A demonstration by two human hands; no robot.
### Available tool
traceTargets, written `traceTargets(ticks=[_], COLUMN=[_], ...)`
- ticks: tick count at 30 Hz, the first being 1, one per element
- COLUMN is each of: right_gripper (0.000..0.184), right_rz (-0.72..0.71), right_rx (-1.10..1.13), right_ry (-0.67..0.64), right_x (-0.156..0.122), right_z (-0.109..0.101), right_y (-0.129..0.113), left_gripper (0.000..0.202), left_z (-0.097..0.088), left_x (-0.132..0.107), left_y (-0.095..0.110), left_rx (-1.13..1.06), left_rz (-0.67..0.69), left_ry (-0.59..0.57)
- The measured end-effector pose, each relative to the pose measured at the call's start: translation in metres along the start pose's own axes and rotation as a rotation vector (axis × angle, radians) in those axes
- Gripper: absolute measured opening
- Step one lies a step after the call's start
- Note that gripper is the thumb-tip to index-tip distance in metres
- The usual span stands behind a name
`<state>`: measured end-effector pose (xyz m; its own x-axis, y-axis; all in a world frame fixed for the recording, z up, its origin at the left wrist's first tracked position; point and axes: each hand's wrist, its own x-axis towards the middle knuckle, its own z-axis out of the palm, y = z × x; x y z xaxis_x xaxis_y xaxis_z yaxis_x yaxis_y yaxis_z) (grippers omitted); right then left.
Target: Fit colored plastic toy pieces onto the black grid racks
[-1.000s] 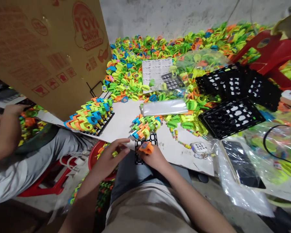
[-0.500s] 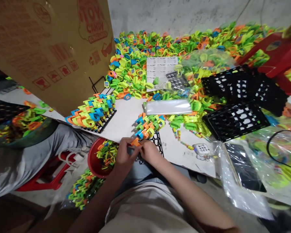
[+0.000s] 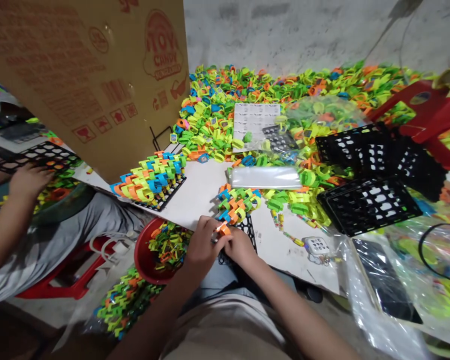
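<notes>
My left hand (image 3: 202, 247) and my right hand (image 3: 240, 247) meet over a black grid tray (image 3: 247, 227) on my lap. Together they pinch a small orange plastic toy piece (image 3: 223, 229) at the tray's near rows. The far rows of that tray hold several orange, blue and green toy pieces (image 3: 237, 202). A red bowl (image 3: 144, 257) of loose coloured pieces sits just left of my left hand.
A filled grid tray (image 3: 150, 177) lies on the white board (image 3: 198, 192). A big heap of loose pieces (image 3: 247, 95) fills the floor by the wall. Empty black trays (image 3: 367, 205) are at right, a cardboard box (image 3: 78, 75) at left. Another person's hand (image 3: 28, 180) works at left.
My left hand came across from the red bowl to join my right hand on the orange piece. The view tilted up and shifted slightly. The other person's hand came back into view at left.
</notes>
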<state>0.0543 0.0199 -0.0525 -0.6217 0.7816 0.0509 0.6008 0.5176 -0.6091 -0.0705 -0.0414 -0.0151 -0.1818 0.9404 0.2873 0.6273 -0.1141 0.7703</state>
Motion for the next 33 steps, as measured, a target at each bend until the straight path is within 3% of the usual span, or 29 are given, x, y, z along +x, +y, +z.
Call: traceTargets(ticks=[3,6,8,11,14,16,22,25,28,30,32,33], right_gripper=[0.021,0.022,0.022,0.022,0.020,0.018,0.019,0.021,0.027,0.033,0.034,0.033], right_rz=[0.033,0.074,0.097,0.130,0.137,0.128,0.096,0.089,0.104,0.112,0.104,0.095], right_rx=[-0.049,-0.064,-0.051,-0.034,-0.032,-0.017,0.058,0.094,0.119,0.134,0.150,0.156], right_ry=[-0.018,-0.027,-0.028,-0.027,0.001,0.024,0.122,0.159,0.193,0.225,0.269,0.303], right_x=[-0.003,-0.012,-0.020,-0.030,-0.037,-0.042,-0.045,-0.034,-0.024,-0.025,-0.034,-0.040], right_z=[-0.001,-0.008,-0.014,-0.021,-0.028,-0.031,-0.030,-0.027,-0.023,-0.020,-0.021,-0.023], right_y=[0.001,0.005,0.007,0.010,0.016,0.022,0.037,0.039,0.039,0.041,0.045,0.049], left_gripper=[0.020,0.030,0.026,0.030,0.022,0.015,0.033,0.048,0.044,0.033,0.034,0.039], left_z=[-0.015,-0.021,-0.012,0.019,0.048,0.055,0.033,0.021,-0.001,-0.025,-0.055,-0.070], left_x=[0.020,0.057,0.084,0.113,0.128,0.133,0.143,0.132,0.097,0.062,0.021,0.001], left_y=[-0.019,-0.050,-0.066,-0.077,-0.077,-0.079,-0.089,-0.077,-0.062,-0.060,-0.067,-0.073], left_rx=[-0.176,-0.207,-0.175,-0.131,-0.101,-0.108,-0.179,-0.195,-0.209,-0.254,-0.321,-0.298], left_rz=[-0.078,-0.197,-0.184,-0.126,-0.110,-0.122,-0.179,-0.185,-0.163,-0.182,-0.263,-0.329], left_ry=[-0.062,0.010,0.015,-0.032,-0.033,-0.027,-0.003,-0.010,-0.056,-0.197,-0.444,-0.458])
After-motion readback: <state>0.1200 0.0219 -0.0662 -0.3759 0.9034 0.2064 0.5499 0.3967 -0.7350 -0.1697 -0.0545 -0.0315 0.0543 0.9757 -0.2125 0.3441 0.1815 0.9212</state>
